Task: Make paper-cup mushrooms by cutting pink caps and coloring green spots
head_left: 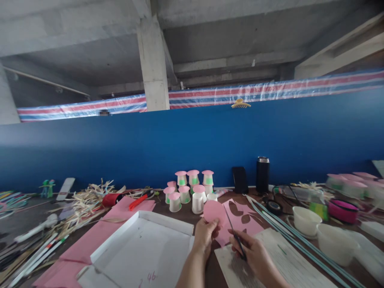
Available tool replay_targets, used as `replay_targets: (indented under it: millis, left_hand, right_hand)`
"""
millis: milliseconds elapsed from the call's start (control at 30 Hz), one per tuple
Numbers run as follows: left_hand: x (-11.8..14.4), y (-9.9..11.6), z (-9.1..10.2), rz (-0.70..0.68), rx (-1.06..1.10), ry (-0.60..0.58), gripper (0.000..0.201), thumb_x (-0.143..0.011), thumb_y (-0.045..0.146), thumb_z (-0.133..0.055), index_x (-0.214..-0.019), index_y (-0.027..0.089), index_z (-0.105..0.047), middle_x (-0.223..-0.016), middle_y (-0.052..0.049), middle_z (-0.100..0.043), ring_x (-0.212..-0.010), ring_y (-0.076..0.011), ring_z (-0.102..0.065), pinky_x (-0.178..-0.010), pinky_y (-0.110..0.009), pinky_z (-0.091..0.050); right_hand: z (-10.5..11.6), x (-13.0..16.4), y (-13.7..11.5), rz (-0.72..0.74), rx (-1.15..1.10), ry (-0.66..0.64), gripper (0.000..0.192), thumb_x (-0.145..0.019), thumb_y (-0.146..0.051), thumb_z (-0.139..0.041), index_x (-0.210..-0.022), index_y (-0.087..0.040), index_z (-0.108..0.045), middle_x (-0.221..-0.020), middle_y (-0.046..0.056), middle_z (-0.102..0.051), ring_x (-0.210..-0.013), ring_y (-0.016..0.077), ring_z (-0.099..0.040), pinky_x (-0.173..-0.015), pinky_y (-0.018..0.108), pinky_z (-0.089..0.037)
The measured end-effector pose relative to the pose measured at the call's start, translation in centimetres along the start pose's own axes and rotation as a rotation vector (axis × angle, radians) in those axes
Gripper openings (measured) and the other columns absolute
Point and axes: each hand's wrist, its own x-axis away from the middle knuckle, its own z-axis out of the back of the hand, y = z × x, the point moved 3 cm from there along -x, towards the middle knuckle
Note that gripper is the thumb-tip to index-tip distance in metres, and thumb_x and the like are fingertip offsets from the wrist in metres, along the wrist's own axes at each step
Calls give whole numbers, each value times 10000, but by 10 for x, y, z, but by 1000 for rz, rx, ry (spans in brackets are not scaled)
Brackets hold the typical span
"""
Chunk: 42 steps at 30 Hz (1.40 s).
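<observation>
In the head view, my left hand [207,236] pinches a round piece of pink paper [214,212] between thumb and fingers. My right hand [250,252] is closed around slim dark scissors [238,240], whose narrow blades point up along the disc's right edge. Whether the blades touch the paper, I cannot tell. Behind them lies a pink sheet [237,220] with several rounded cut-outs. Just beyond the disc, a white paper cup [197,203] stands upside down. Several more cups [175,202] are grouped and stacked there, most with pink discs on top and green patches.
A white box lid [144,244] lies left of my hands, on pink paper [81,244]. Printed sheets [288,256] lie under my right hand. Teal strips [288,232] and white cups [306,220] are on the right. A black bottle [263,176] stands against the blue partition [120,152].
</observation>
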Motion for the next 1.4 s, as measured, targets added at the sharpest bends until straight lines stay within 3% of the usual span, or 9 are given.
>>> replay_targets:
  millis: [867, 1133, 1400]
  left_hand:
    - [4, 0, -1, 44, -14, -10, 490, -460, 412, -839, -785, 115, -625, -651, -41, -654, -564, -116, -570, -514, -218, -371]
    - [-2, -6, 3, 43, -33, 1, 482, -471, 430, -828, -769, 119, -612, -586, -18, -630, -515, -104, -545, -489, -214, -363]
    - [-1, -4, 2, 54, -23, -2, 493, -462, 427, -830, -783, 122, -612, -659, -44, -662, -563, -114, -568, -507, -216, -370]
  right_hand:
    - [0, -1, 2, -40, -10, -57, 459, -591, -349, -772, -983, -117, -721, -513, -37, -548, -482, 107, -510, -476, 231, -385]
    - [1, -4, 9, -40, -22, -68, 515, -612, -402, -758, -1025, -102, -699, -516, -37, -540, -493, 110, -498, -482, 235, -370]
    - [5, -8, 15, -23, -24, -80, 530, -638, -464, -734, -1030, -109, -706, -550, -17, -562, -519, 123, -518, -494, 246, -381]
